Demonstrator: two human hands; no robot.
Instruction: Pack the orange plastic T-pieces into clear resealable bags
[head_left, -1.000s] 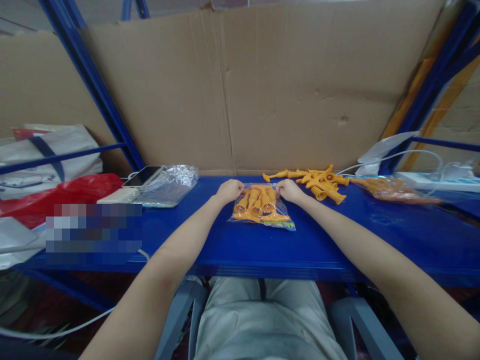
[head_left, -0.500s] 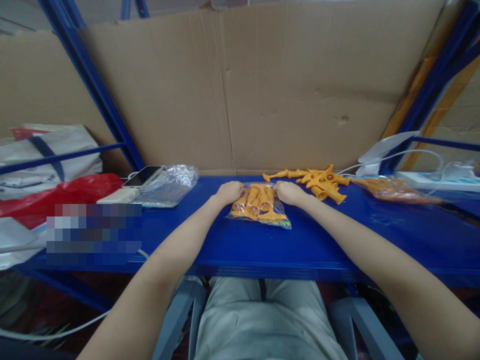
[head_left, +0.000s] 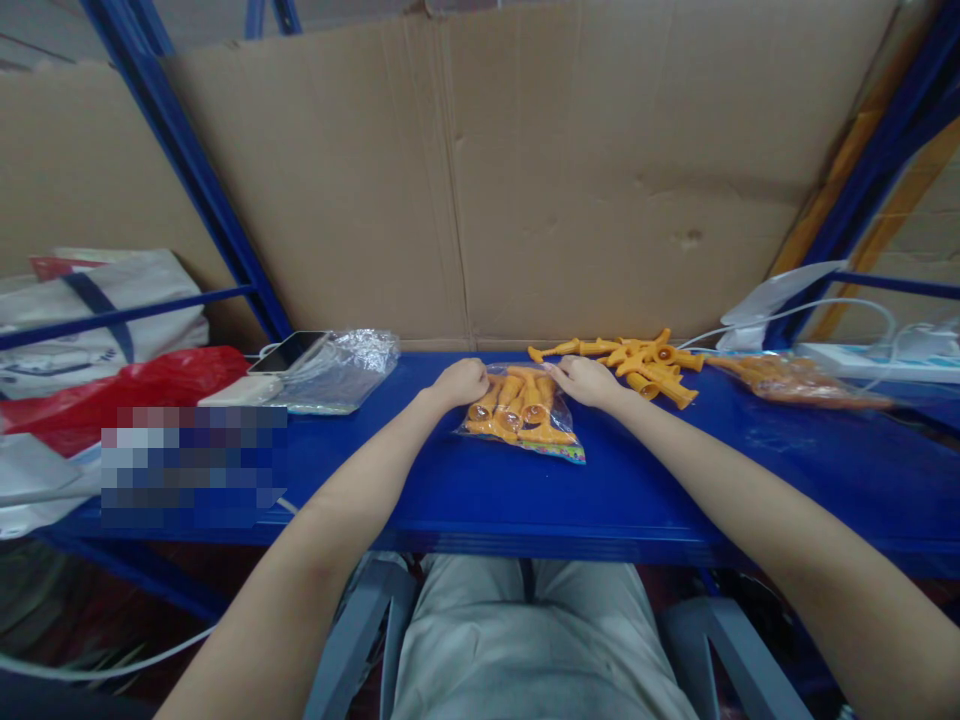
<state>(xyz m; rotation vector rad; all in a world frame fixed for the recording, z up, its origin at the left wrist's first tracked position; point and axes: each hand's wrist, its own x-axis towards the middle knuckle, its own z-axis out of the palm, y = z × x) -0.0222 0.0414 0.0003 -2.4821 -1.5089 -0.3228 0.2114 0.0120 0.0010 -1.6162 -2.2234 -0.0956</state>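
Note:
A clear plastic bag (head_left: pixel 564 447) lies on the blue table in front of me, with several orange plastic pieces (head_left: pixel 514 400) inside. Its coloured printed edge faces me. At the bag's far left corner, my left hand (head_left: pixel 461 383) is closed on the plastic. My right hand (head_left: pixel 585 381) grips the far right corner, thumb laid along the bag. The fingertips of both hands are partly hidden. Just beyond my right hand is a loose pile of orange pieces (head_left: pixel 652 362), some with hollow flared ends.
Another filled clear bag (head_left: pixel 799 380) lies at the right, near a white power strip (head_left: pixel 877 362). To the left are flat clear bags (head_left: pixel 337 375), a phone (head_left: pixel 289 352) and a red plastic bag (head_left: pixel 165 385). A cardboard sheet (head_left: pixel 465 180) stands behind the table (head_left: pixel 480 500).
My right thumb now shows more clearly along the bag's edge, and my left hand has shifted very slightly. The bag stays in nearly the same place.

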